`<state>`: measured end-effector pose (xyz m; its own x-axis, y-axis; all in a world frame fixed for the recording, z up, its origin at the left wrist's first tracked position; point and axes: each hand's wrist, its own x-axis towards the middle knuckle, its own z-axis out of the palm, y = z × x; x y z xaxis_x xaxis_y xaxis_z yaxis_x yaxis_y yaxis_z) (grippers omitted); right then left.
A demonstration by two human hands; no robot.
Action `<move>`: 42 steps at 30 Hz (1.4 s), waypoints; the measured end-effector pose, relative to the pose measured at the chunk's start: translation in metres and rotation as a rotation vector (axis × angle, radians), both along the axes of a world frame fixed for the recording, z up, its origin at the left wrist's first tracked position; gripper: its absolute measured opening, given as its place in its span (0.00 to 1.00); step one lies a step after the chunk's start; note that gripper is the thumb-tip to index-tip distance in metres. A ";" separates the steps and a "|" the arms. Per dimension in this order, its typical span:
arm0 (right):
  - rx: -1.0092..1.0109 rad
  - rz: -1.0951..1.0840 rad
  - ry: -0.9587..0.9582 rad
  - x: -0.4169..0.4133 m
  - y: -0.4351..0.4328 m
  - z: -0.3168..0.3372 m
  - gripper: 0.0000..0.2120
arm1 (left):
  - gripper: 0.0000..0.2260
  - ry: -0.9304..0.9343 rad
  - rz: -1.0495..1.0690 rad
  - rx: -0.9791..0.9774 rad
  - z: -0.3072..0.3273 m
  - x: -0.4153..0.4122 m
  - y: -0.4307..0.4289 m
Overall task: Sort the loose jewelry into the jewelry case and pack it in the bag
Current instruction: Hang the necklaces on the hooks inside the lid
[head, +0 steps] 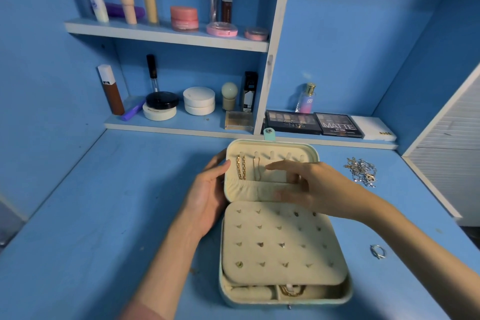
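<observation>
While your left hand (207, 189) lies with straight fingers against the left edge of the open lid (275, 145), I think to keep it from tipping, your right hand (306, 184) reaches across the lid with fingers spread, holding nothing that I can see. Its fingertips are near the thin gold chain (257, 169), which hangs from a hook beside the thick gold chain (241, 167); both run down into the pocket, probably so they do not tangle. The jewelry case (259, 302) stands open in the middle of the desk (104, 215), with the earring panel (280, 241) over its base. To your right, a pile of silver chains (362, 171) and a silver ring (378, 251) lie loose. No bag is in view.
</observation>
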<state>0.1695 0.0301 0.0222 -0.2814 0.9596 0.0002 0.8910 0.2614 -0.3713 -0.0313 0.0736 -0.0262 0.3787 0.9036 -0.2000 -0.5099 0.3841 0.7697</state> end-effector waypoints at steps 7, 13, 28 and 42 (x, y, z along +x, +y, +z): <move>0.156 -0.125 0.263 0.024 -0.004 0.024 0.03 | 0.22 0.023 -0.009 0.021 -0.001 0.000 0.000; 0.192 -0.293 0.076 0.073 0.006 0.029 0.06 | 0.23 0.023 -0.012 0.025 -0.002 0.001 0.001; -0.123 -0.272 -0.398 0.095 0.002 0.001 0.03 | 0.23 0.046 -0.008 0.026 0.000 0.001 -0.001; -0.041 -0.347 -0.162 0.098 0.001 -0.003 0.07 | 0.23 0.040 -0.006 0.015 0.001 0.001 -0.002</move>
<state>0.2672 0.0315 0.0194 0.0664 0.9961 -0.0576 0.9720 -0.0776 -0.2219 -0.0306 0.0720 -0.0247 0.3763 0.9043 -0.2015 -0.4761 0.3753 0.7952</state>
